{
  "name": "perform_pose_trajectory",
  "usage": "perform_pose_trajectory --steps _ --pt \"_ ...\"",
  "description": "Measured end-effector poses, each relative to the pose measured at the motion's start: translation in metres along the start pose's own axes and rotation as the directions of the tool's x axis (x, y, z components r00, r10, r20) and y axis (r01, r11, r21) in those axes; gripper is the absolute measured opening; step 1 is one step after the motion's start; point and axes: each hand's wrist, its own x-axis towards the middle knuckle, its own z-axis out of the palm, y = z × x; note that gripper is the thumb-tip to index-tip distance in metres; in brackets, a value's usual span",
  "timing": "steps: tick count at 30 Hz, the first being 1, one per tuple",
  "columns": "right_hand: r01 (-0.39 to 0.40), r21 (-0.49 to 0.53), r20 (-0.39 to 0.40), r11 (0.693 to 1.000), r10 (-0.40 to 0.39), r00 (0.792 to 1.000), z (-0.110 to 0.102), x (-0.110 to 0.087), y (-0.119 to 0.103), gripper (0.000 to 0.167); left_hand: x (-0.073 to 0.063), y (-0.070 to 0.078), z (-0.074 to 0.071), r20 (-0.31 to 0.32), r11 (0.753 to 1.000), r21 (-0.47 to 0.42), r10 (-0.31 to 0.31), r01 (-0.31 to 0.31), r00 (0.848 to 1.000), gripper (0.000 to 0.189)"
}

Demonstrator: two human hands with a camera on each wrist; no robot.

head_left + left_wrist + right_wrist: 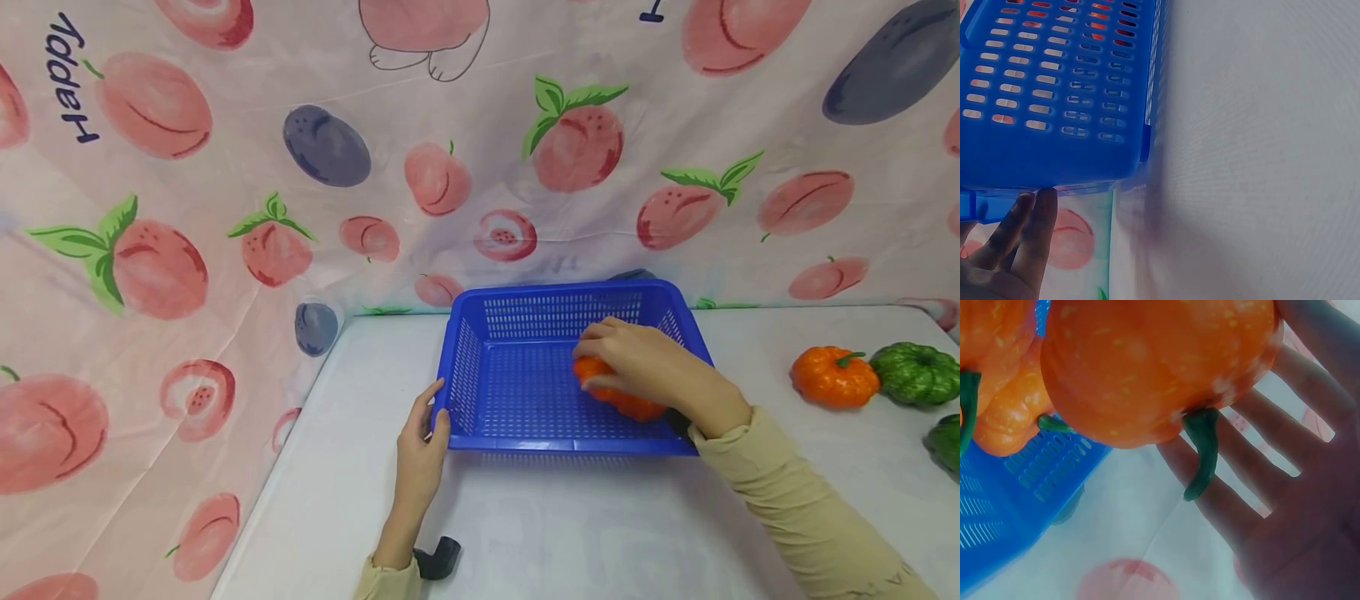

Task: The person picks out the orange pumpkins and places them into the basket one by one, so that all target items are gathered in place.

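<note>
orange pumpkin [1160, 369] in the right hand [1279, 469], against its fingers [1229, 500]

The person wears a pale beige left sleeve [388, 582] and right sleeve [802, 500], the latter creased in soft folds, with a gathered cuff and small notched marks farther up. A black elbow-shaped piece [440, 558] juts beside the left cuff; a dark piece [678, 422] at the right wrist, mostly hidden, may be similar.

White table [337, 492]: blue slotted basket [573, 446] at my left fingers [422, 406]; rightward of my right fingers [598, 335], orange pumpkin [832, 379], green pumpkin [915, 375], part-seen dark-green thing [947, 443].
</note>
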Motion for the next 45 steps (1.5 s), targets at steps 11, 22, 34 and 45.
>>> perform_pose_trajectory --steps 11,22,34,45 --pt "0.023 -0.007 0.021 1.0 -0.023 1.0 0.008 0.006 0.0 0.031 0.0 0.0 0.0 -0.003 1.0 0.003 -0.01 0.01 1.0 0.041" --pt "0.051 -0.017 0.045 0.999 -0.05 0.998 0.015 0.013 0.0 0.031 0.0 0.0 0.0 -0.001 1.0 0.003 -0.004 0.004 1.0 0.041" --pt "0.044 -0.001 0.088 0.999 -0.043 0.995 0.021 0.02 0.001 0.031 0.0 0.002 0.0 0.001 1.0 -0.002 -0.016 0.016 1.0 0.042" --pt "0.041 -0.008 0.127 0.999 -0.039 0.991 0.027 0.026 0.002 0.03 0.0 0.0 0.0 0.0 1.0 0.007 -0.002 0.002 1.0 0.042"
